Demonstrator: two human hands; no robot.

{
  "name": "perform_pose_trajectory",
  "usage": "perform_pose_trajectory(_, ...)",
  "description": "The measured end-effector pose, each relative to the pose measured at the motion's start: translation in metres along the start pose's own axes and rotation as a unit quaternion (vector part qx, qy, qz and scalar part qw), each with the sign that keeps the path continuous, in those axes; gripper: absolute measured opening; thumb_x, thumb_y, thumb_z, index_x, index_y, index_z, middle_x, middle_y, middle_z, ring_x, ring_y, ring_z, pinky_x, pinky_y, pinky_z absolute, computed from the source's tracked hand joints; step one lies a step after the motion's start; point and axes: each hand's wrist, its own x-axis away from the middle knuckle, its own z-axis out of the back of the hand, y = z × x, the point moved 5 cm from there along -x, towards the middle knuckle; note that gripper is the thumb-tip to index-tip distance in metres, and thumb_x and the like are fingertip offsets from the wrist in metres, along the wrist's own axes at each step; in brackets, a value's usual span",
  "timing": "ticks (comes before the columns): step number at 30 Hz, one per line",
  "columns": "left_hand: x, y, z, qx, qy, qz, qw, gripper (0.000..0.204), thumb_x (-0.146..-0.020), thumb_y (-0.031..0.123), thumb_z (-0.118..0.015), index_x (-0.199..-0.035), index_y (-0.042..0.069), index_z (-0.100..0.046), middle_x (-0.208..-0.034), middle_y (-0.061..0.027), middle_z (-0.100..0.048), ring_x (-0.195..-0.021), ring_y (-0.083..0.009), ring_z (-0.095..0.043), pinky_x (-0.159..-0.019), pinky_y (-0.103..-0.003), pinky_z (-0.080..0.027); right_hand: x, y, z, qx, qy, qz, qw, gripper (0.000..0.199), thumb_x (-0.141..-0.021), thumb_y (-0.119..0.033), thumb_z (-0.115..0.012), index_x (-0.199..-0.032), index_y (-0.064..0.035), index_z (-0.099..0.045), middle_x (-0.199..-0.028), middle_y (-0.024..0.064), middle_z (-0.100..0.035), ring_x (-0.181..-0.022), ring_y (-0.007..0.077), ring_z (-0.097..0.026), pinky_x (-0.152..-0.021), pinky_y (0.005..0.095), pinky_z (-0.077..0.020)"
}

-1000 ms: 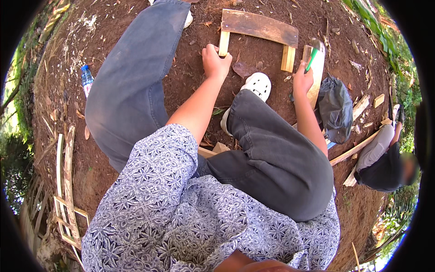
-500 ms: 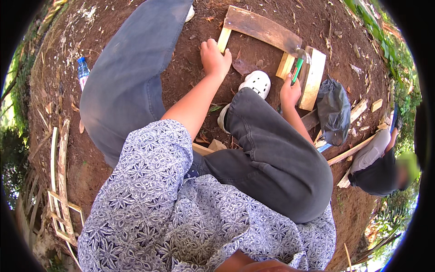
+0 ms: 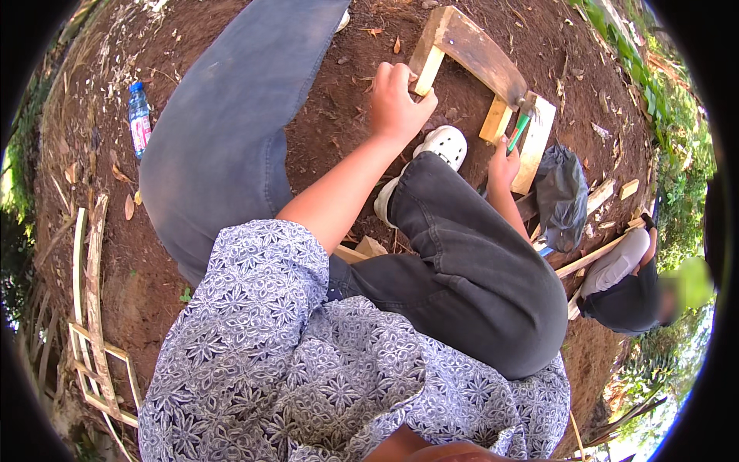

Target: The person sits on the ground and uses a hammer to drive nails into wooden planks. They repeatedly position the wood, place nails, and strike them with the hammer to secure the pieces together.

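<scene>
My left hand (image 3: pixel 399 106) is closed round the lower end of a pale wooden leg (image 3: pixel 431 71) at the left of a small wooden frame. A weathered brown board (image 3: pixel 479 55) runs across the frame's top, and a second short leg (image 3: pixel 496 121) stands below its right end. In my right hand (image 3: pixel 503 165) is a hammer (image 3: pixel 520 129) with a green handle. Its head lies close to the board's right end; whether they touch I cannot tell. A pale wooden block (image 3: pixel 536 146) is just right of the hammer.
A black plastic bag (image 3: pixel 560 196) lies beside my right forearm, near scattered wood offcuts (image 3: pixel 600 196). Another person (image 3: pixel 623 289) bends over at the far right. A water bottle (image 3: pixel 139 123) lies left of my leg. Long wooden strips (image 3: pixel 94 292) form a frame at the left.
My left hand has moved up and to the right, turning the wooden frame so that its left side now shows. The right hand with the hammer has shifted slightly right and down.
</scene>
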Motion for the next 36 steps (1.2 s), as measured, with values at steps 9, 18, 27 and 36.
perform_pose_trajectory(9,-0.005,-0.070,-0.012,-0.169,-0.045,0.060,0.983,0.036,-0.074,0.027,-0.085,-0.093,0.009,-0.061,-0.097,-0.0091,-0.063,-0.096,-0.0337,-0.061,-0.086,-0.048,-0.050,0.039,-0.067,-0.014,0.048,0.030,0.263,0.963,0.031,-0.104,-0.024,-0.060,-0.124,-0.0031,-0.070,-0.097,0.0137,-0.070,-0.090,0.0213,-0.067,-0.083,0.0378,-0.0512)
perform_pose_trajectory(18,0.000,-0.077,-0.013,-0.184,-0.040,0.091,0.978,0.036,-0.074,0.026,-0.086,-0.093,0.009,-0.061,-0.098,-0.0087,-0.064,-0.097,-0.0332,-0.062,-0.086,-0.047,-0.050,0.098,-0.249,-0.033,-0.112,-0.143,0.374,0.910,0.023,-0.107,-0.027,-0.053,-0.116,-0.0072,-0.062,-0.071,0.0073,-0.058,-0.062,0.0193,-0.059,-0.061,0.0384,-0.0473)
perform_pose_trajectory(27,0.001,-0.075,-0.016,-0.180,-0.057,0.115,0.975,0.036,-0.073,0.025,-0.086,-0.094,0.009,-0.062,-0.100,-0.0094,-0.064,-0.097,-0.0329,-0.063,-0.086,-0.047,-0.051,0.105,-0.230,-0.083,0.020,-0.225,0.360,0.905,0.025,-0.106,-0.028,-0.052,-0.113,-0.0052,-0.060,-0.077,0.0208,-0.065,-0.071,0.0360,-0.067,-0.068,0.0480,-0.0508)
perform_pose_trajectory(36,-0.015,-0.061,-0.025,-0.165,-0.039,0.095,0.981,0.035,-0.073,0.024,-0.086,-0.094,0.009,-0.062,-0.097,-0.0093,-0.064,-0.098,-0.0330,-0.063,-0.087,-0.047,-0.051,0.049,-0.166,-0.106,0.277,-0.245,0.332,0.868,0.027,-0.106,-0.028,-0.054,-0.105,-0.0010,-0.056,-0.080,0.0304,-0.062,-0.076,0.0423,-0.065,-0.071,0.0489,-0.0511)
